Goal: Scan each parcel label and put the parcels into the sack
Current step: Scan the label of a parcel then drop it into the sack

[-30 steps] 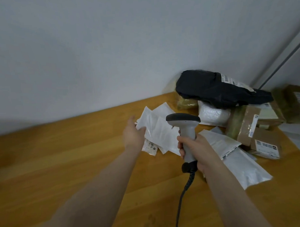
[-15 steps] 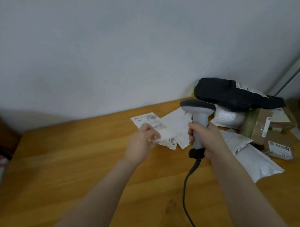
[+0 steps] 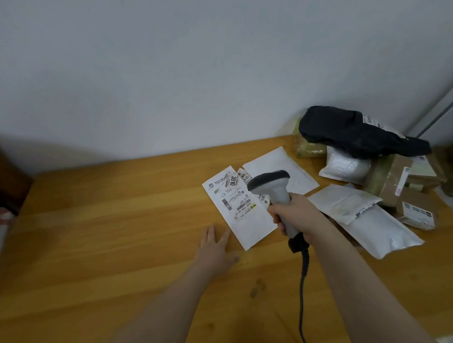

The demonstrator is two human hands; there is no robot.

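Since half a second ago, the left hand [image 3: 215, 251] has let go of the labelled parcel [image 3: 250, 227], which it then pinched above the wood. The parcel now lies flat and face up on the table [image 3: 107, 239].

Nearest, the dark cable [image 3: 302, 284] runs down from below the right hand's fingers, off the bottom edge. The left hand rests palm down on the table with its fingers straight and spread, holding nothing. The near left edge of the labelled parcel is just beside its fingertips; whether they touch cannot be told. The right hand [image 3: 296, 216] has its fingers wrapped round the handle of the scanner [image 3: 272, 187], whose dark head tips forward over the parcel's right side, beyond those fingers.

The label [image 3: 234, 196], with barcodes and the figure 3010, shows beyond the left fingertips and left of the scanner head. Past the scanner head a plain white envelope [image 3: 282, 169] lies flat.

Right of the right hand's fingers two white mailers [image 3: 376, 230] overlap on the table. Farther that way are brown cardboard boxes [image 3: 393, 186] bearing labels and a white padded bag [image 3: 346, 164]. A black bag [image 3: 352, 131] lies on top of them against the grey wall [image 3: 191, 70].
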